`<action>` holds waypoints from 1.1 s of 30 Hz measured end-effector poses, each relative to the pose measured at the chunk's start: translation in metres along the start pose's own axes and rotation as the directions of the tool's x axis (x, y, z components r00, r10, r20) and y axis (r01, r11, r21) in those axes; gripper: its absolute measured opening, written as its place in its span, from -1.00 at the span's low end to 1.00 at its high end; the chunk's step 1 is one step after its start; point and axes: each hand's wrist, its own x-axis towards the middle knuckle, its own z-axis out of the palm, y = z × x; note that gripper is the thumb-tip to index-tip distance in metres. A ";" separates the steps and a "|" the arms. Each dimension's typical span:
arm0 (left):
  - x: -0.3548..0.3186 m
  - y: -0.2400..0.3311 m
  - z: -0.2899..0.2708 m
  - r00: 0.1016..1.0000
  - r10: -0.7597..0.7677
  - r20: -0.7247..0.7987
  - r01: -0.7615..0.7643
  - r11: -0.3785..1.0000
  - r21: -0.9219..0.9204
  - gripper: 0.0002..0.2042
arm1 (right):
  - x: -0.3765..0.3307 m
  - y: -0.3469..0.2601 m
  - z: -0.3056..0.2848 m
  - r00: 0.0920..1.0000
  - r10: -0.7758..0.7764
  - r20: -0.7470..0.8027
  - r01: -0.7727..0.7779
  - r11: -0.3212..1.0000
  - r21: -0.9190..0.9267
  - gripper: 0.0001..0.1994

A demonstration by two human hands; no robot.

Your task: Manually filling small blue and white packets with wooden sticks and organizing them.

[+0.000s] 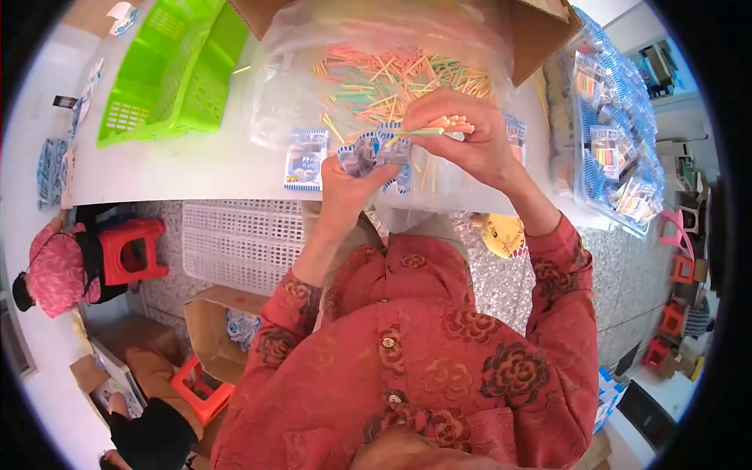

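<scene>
My left hand (345, 188) grips a small blue-and-white plastic packet (366, 153) near the table's front edge. Close to its top, my right hand (479, 142) pinches a bundle of thin pastel sticks (435, 131), pink, cream and green. The bundle points left, toward the packet; whether any tips are inside it I cannot tell. Beyond my hands, a loose heap of pink, yellow and green sticks (392, 74) lies on clear plastic sheeting (278, 94). One flat packet (305, 163) rests left of my left hand; another packet (515, 133) is partly hidden behind my right hand.
A bright green basket (200, 86) stands at the far left. Cardboard (542, 35) rises behind the heap. At the right edge sits a container heaped with filled packets (611, 145). Below the table are a white crate (239, 235) and a cardboard box (205, 333). Two people are on the left.
</scene>
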 end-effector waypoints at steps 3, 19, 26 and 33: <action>0.006 0.004 -0.001 1.000 0.022 0.021 -0.024 0.994 0.106 -0.78 | 0.001 0.001 -0.001 0.990 0.140 -0.027 -0.141 0.989 -0.042 -0.87; 0.020 0.000 0.004 0.988 0.151 -0.003 -0.147 0.967 0.208 -0.84 | 0.015 0.001 -0.004 0.902 0.395 -0.173 -0.358 0.910 0.209 -0.92; 0.018 -0.003 0.011 0.967 0.250 -0.058 -0.226 0.937 0.264 -0.84 | 0.011 0.000 -0.001 0.915 0.317 -0.249 -0.301 0.948 0.100 -0.90; 0.016 -0.007 0.012 0.956 0.285 -0.064 -0.255 0.922 0.291 -0.85 | 0.008 -0.001 -0.001 0.964 0.053 -0.261 -0.108 0.974 -0.199 -0.86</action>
